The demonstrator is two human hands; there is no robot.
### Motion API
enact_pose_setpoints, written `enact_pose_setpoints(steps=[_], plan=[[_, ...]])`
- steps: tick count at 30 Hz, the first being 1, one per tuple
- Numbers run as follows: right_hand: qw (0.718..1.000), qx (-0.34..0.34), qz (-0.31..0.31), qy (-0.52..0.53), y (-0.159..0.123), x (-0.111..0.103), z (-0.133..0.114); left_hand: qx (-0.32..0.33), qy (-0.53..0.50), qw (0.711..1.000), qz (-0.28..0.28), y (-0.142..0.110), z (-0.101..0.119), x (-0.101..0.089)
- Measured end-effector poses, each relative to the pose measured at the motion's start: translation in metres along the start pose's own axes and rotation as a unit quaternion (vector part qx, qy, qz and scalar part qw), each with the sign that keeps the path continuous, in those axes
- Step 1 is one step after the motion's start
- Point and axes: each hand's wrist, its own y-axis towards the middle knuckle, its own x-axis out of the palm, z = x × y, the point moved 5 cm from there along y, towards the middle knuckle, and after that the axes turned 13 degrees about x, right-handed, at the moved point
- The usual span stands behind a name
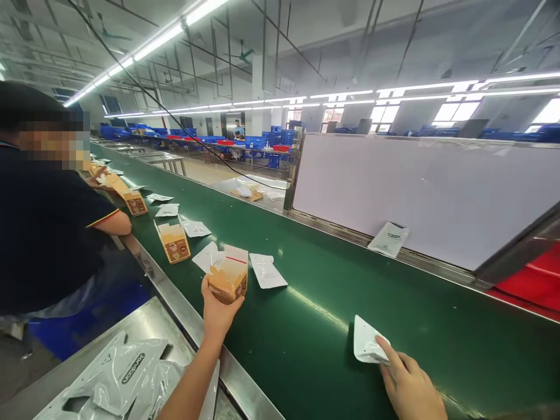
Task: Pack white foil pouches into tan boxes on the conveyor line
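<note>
My left hand (217,312) is closed round a small open tan carton (228,275), held just above the green conveyor belt (315,291). My right hand (409,385) presses its fingers on a white pouch (366,342) lying on the belt near me. Another white pouch (266,270) lies right of the carton. Further up the belt stand more tan cartons (174,242) (135,202) with several white pouches (195,228) between them.
A co-worker in a dark shirt (48,227) stands at the left by the belt. White plastic bags (118,373) lie on the steel side table. A white panel (420,186) borders the belt's far side, with a pouch (388,238) leaning on it. Red bins (534,280) sit at right.
</note>
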Motion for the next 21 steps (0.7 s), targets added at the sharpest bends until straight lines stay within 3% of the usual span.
enact_pose_setpoints(steps=[3, 6, 8, 11, 13, 15, 18, 21], plan=[[0.993, 0.045, -0.016, 0.107, 0.0, -0.033, -0.004, -0.012, 0.008, 1.0, -0.024, -0.014, 0.012, 0.007], [0.979, 0.085, 0.033, 0.18, -0.009, -0.091, -0.052, 0.064, 0.027, 0.996, -0.06, -0.036, 0.039, 0.011], [0.963, 0.022, 0.09, 0.252, -0.021, -0.133, -0.103, 0.096, 0.04, 0.991, -0.082, -0.053, 0.055, 0.012], [0.914, -0.191, 0.204, 0.294, -0.045, -0.18, -0.178, 0.11, 0.046, 0.988, -0.101, -0.075, 0.07, 0.011], [0.87, -0.308, 0.274, 0.269, -0.061, -0.189, -0.208, 0.118, 0.047, 0.987, -0.096, -0.084, 0.074, 0.008], [0.84, -0.389, 0.283, 0.249, -0.072, -0.182, -0.222, 0.147, 0.056, 0.984, -0.079, -0.09, 0.077, 0.006], [0.82, -0.487, 0.175, 0.243, -0.081, -0.164, -0.228, 0.239, 0.055, 0.966, -0.083, -0.098, 0.086, 0.009], [0.847, -0.484, -0.003, 0.219, -0.081, -0.152, -0.226, 0.243, 0.021, 0.958, -0.149, -0.102, 0.091, 0.021]])
